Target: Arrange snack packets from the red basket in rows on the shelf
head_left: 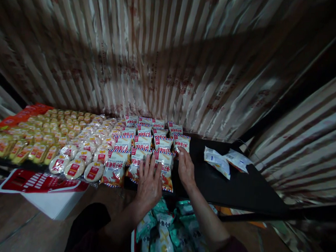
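Table [245,189] in black, with snack bags [116,168] set in rows near the middle. Over two front bags, left hand [150,184], open, fingers extended and slightly spread. At the lower edge of the bag [181,143] on the right end, right hand [186,169], fingers nearly straight and close together; cannot tell whether gripping it. Farther right, two loose bags [218,161]. To the left, round packs [92,171], then yellow packs [38,152]. Below the front edge, green packets [166,233].
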The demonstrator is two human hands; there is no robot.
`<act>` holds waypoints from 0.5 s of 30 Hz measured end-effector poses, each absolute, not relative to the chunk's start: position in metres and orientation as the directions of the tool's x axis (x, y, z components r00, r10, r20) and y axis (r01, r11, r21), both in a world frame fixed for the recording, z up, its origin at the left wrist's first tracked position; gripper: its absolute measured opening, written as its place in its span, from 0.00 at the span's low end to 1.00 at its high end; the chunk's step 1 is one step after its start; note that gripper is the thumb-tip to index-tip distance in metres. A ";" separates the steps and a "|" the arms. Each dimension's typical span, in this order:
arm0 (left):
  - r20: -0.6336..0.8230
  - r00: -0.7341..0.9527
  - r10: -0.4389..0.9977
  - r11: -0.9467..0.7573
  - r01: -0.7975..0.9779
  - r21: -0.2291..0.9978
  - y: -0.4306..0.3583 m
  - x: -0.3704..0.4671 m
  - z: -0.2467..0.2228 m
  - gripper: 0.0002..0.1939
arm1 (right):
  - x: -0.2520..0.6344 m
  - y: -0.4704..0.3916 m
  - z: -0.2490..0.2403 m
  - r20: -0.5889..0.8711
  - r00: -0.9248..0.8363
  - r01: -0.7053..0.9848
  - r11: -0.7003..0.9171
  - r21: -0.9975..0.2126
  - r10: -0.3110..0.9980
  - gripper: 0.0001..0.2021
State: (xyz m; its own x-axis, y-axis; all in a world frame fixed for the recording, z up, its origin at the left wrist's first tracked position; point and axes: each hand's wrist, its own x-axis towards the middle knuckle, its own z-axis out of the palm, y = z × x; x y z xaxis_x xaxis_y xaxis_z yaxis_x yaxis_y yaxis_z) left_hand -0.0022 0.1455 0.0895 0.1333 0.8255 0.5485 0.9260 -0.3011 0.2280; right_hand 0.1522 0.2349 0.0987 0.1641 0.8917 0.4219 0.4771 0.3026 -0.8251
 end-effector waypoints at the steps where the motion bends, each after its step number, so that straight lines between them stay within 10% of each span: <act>1: 0.555 0.098 0.826 -0.266 0.936 0.231 0.141 -0.006 0.089 0.26 | 0.150 0.232 0.098 0.433 0.172 0.491 0.304 -0.816 0.885 0.28; 15: 0.524 -0.007 0.852 -0.141 0.960 0.242 0.121 -0.035 0.082 0.27 | 0.127 0.178 0.068 0.343 0.174 0.571 0.189 -0.799 0.923 0.35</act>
